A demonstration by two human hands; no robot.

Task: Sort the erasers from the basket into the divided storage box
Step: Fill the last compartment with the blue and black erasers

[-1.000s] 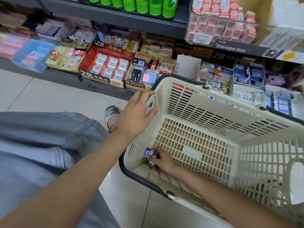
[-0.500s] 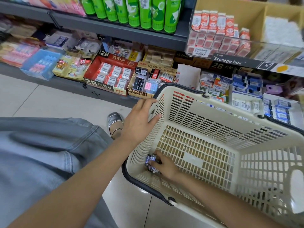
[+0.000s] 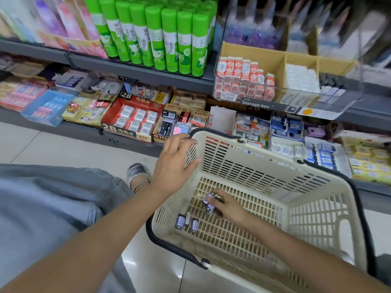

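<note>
A stationery shop aisle with stocked shelves stood behind a cream basket [image 3: 313, 210] on the tiled floor. The left hand [image 3: 175, 166] rested open, fingers straight, against the basket's rim. Inside, the right hand [image 3: 227, 205] gripped some erasers [image 3: 208, 203]; two loose erasers [image 3: 186, 223] lay nearby. The storage box [image 3: 281, 81] sat on a shelf above.

The basket [image 3: 317, 208] stands on the floor [image 3: 63, 149] before the shelves [image 3: 148, 75]. In it, near its left wall, lie two erasers [image 3: 186, 223]; just right of them the right hand [image 3: 230, 208] holds more erasers [image 3: 209, 203]. The left hand [image 3: 175, 166] rests on the basket's left rim. Behind the basket and above it, on a shelf, sits the storage box [image 3: 281, 60]. Left of the basket is a shoe [image 3: 137, 174].
</note>
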